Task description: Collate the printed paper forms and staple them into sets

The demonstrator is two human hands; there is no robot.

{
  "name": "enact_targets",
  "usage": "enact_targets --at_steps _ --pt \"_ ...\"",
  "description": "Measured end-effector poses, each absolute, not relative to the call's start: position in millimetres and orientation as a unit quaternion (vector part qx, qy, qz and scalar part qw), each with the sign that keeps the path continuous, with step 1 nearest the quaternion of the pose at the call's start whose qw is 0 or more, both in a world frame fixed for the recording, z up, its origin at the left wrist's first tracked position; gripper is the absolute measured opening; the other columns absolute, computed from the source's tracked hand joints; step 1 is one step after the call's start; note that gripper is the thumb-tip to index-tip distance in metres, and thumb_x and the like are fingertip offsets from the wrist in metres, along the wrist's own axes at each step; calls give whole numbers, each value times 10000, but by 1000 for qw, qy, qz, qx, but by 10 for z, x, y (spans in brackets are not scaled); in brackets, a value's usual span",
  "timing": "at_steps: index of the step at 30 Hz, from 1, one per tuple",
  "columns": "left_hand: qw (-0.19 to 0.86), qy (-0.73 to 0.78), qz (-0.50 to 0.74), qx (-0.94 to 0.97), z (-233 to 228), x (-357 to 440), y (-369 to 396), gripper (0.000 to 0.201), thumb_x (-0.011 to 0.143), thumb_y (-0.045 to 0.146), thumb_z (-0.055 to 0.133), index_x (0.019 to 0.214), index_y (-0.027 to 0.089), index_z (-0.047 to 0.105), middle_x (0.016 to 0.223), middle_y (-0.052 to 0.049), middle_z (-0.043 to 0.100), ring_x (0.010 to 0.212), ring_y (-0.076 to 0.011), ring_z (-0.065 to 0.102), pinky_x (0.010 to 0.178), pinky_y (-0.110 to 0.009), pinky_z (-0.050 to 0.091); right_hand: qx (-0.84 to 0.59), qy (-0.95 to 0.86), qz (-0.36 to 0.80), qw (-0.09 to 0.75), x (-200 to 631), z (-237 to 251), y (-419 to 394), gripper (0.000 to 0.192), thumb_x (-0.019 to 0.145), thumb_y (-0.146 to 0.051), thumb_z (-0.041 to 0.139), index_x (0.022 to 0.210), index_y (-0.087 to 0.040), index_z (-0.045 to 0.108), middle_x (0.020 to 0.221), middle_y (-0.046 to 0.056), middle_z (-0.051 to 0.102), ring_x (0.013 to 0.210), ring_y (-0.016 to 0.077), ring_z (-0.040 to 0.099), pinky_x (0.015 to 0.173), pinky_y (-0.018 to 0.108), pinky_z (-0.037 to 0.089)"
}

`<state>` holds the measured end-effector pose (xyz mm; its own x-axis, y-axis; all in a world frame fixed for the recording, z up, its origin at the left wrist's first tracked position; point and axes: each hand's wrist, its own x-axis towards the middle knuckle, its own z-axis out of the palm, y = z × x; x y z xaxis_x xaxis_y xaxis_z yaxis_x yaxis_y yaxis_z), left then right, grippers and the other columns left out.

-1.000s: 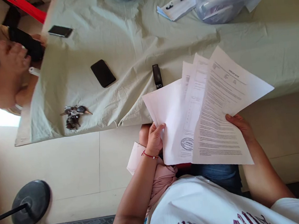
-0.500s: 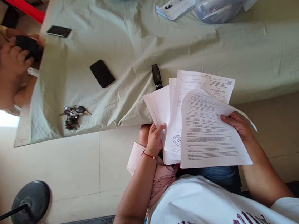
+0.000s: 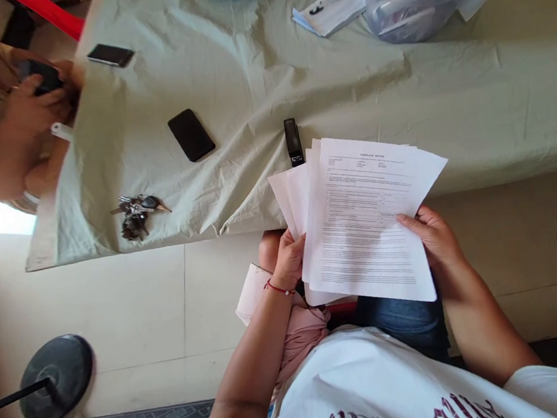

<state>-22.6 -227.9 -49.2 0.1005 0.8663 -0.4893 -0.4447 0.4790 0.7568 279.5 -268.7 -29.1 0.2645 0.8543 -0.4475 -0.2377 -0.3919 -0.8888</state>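
Several printed paper sheets (image 3: 371, 225) are fanned out over my lap, just off the table's near edge. My left hand (image 3: 290, 258) pinches the lower sheets at their left side, thumb on top. Closed on the right edge of the top sheet is my right hand (image 3: 431, 232), its thumb lying over the print. The top sheet lies nearly flat and hides most of the pages beneath it. Just beyond the papers a black stapler (image 3: 293, 141) rests on the cloth.
On the cloth-covered table (image 3: 221, 61) lie a black phone (image 3: 191, 135), a bunch of keys (image 3: 139, 215) and another phone (image 3: 110, 55). A plastic basket (image 3: 407, 13) stands beside a notepad (image 3: 329, 12). At left, another person's hand (image 3: 38, 105) holds a dark object. A round black stand base (image 3: 56, 380) is on the floor.
The top sheet, curled over half a second ago, now lies flat on the others and shows a different printed face. My right hand has moved slightly left with it. My left hand stays put.
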Motion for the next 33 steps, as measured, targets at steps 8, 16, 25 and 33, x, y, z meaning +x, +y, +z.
enact_targets --at_steps 8,16,25,33 --pt "703 500 432 263 -383 -244 -2277 389 555 365 1067 823 252 809 829 -61 845 1053 -423 821 785 -464 699 -635 -321 555 431 2786 -425 -2661 712 715 -635 1002 1264 -251 761 967 48 834 559 140 585 395 267 365" --pt "703 507 426 259 -388 -240 -2275 428 567 367 1058 874 234 791 801 -45 828 994 -379 806 782 -425 672 -647 -333 552 407 2858 -418 -2647 589 731 -627 984 1106 -202 824 714 15 743 439 91 451 367 255 307" --pt "710 507 444 206 -433 -241 -2271 485 694 559 1023 952 205 814 848 -53 821 983 -343 795 834 -420 644 -651 -329 536 425 2869 -500 -2669 557 716 -659 989 1022 -211 859 787 47 787 503 145 565 398 282 388" --pt "716 493 461 180 -489 -229 -2262 485 736 552 1012 1003 183 844 946 -65 844 942 -294 768 872 -396 617 -622 -313 532 482 2809 -458 -2667 502 706 -605 1023 1027 -262 846 790 48 803 810 307 788 676 440 666"
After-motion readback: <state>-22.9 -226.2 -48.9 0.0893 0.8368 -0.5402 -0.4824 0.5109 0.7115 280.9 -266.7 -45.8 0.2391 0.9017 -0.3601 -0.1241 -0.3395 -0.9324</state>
